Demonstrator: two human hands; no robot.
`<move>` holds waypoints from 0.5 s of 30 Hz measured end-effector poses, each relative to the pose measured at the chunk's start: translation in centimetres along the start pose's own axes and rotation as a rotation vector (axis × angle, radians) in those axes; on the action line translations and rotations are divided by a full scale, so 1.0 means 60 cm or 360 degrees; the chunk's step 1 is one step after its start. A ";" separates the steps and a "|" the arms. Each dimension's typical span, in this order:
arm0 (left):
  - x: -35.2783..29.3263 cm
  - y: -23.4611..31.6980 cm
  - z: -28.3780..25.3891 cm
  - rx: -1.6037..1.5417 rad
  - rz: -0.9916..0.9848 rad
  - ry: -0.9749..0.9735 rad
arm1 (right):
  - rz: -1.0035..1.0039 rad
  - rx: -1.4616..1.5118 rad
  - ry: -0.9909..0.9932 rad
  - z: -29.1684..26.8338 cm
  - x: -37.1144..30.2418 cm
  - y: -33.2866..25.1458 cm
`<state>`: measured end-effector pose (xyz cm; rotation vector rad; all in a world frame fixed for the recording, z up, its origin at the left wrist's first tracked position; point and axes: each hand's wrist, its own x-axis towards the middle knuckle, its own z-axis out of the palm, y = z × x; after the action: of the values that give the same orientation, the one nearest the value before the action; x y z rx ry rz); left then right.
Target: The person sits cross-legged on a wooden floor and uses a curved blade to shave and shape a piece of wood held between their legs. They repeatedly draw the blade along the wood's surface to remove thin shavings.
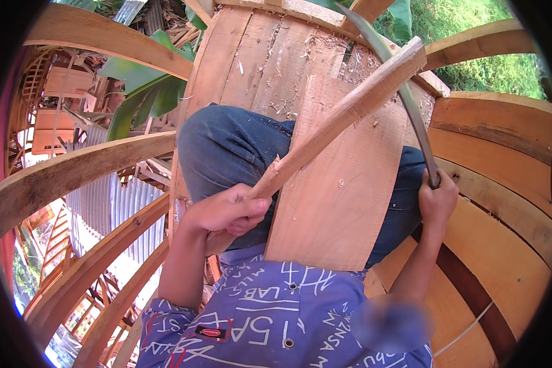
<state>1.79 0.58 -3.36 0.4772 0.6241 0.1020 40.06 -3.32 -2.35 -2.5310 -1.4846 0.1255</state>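
Note:
My left hand [234, 213] is closed around the near end of a long, rough-cut wooden stick [343, 119]. The stick slants up and away to the right over a wide, flat wooden board [334, 208] that rests across my lap. In my right hand [439, 197], fingers wrapped round the handle, is a machete [418, 119] with a long, curved dark blade. That blade passes behind the stick near its far end; whether the two touch, I cannot tell. The machete's tip reaches the far edge of the planks.
Wood shavings lie scattered over the plank platform [251, 55] ahead of my crossed legs. Curved wooden ribs [86, 175] rise on the left, and planked sides [490, 227] on the right. Banana leaves [144, 92] and corrugated metal sheets [95, 196] are beyond on the left, grass at far right.

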 end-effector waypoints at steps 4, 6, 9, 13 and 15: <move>-0.008 -0.006 0.014 -0.0077 0.0009 0.0112 | -0.0046 -0.0113 -0.0103 0.009 -0.016 -0.003; -0.007 -0.004 0.027 0.0000 -0.0009 0.0243 | -0.0103 -0.0130 -0.0091 0.012 -0.012 -0.003; -0.001 -0.007 0.050 0.0478 0.0151 0.0494 | -0.0165 -0.0102 -0.0117 0.011 -0.010 0.000; 0.002 -0.024 0.096 0.1373 0.0409 0.0971 | -0.0120 -0.0025 -0.0187 0.012 -0.007 -0.001; -0.002 -0.027 0.109 0.1531 0.0350 0.1140 | -0.0113 0.0029 -0.0191 0.012 -0.003 0.005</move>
<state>5.41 -3.48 0.59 1.4758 1.3244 0.1823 40.09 -3.50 -3.10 -2.4925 -1.6078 0.2831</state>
